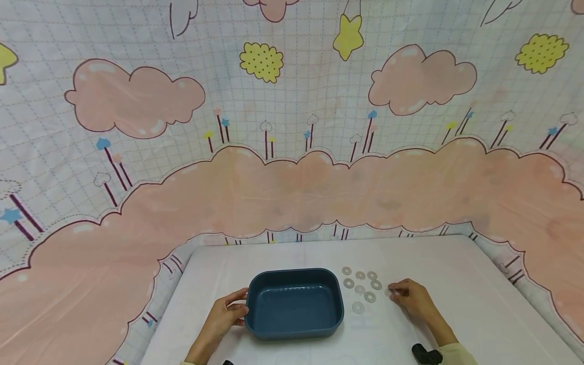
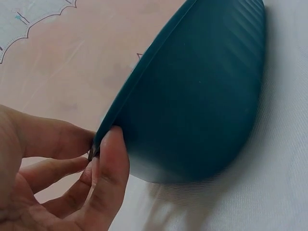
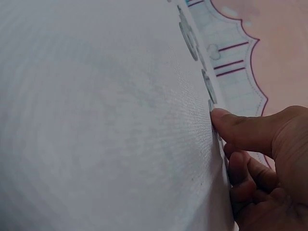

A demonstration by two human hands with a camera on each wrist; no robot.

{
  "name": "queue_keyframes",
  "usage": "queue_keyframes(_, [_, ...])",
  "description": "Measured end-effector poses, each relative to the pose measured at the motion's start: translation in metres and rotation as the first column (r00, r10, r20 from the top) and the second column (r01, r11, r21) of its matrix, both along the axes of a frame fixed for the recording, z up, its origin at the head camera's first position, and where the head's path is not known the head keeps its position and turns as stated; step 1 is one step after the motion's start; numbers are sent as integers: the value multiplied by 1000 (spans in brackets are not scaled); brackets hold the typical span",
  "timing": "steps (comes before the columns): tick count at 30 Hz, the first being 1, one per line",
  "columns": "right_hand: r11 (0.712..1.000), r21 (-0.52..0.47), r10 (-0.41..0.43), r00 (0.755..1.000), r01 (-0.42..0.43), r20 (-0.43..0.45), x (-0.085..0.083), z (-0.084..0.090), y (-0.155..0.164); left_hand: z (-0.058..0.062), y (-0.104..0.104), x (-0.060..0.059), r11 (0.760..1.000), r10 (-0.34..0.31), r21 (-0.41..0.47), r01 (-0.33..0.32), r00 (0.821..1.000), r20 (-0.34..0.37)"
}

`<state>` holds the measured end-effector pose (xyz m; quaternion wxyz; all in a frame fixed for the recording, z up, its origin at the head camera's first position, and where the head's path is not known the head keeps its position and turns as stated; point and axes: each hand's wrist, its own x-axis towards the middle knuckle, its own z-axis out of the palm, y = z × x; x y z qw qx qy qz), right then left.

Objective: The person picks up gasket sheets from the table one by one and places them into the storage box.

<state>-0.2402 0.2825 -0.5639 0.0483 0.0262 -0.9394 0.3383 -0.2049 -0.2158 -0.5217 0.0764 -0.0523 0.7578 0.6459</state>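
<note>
A dark blue tray [image 1: 294, 304] stands on the white table [image 1: 461, 289] near its front edge. My left hand [image 1: 234, 306] grips the tray's left rim; in the left wrist view the thumb and fingers [image 2: 113, 149] pinch the rim of the blue tray [image 2: 202, 86]. Several flat metal washers [image 1: 360, 284] lie to the right of the tray. My right hand [image 1: 396, 292] rests at the right end of that group, its curled fingertips pinching a washer [image 1: 389, 292] that lies on the table. In the right wrist view the thumb [image 3: 231, 122] touches the washer's edge [image 3: 211, 103].
A cartoon cloud-print cloth [image 1: 292, 167] hangs behind and around the table. A black wrist-worn device [image 1: 426, 354] shows at the bottom right. More washers [image 3: 188, 34] lie in a row beyond the thumb.
</note>
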Motion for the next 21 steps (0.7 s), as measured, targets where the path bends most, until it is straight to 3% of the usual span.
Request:
queue_keyframes(16, [991,-124,-46,999,48,22,2,6,-1,-1,-1,0,1000,8,19,-8,1000,2])
queue_keyframes(21, [962,-262,-59,996,76,71,3,12,-5,0,0,1,1000,5,23,-5,1000,0])
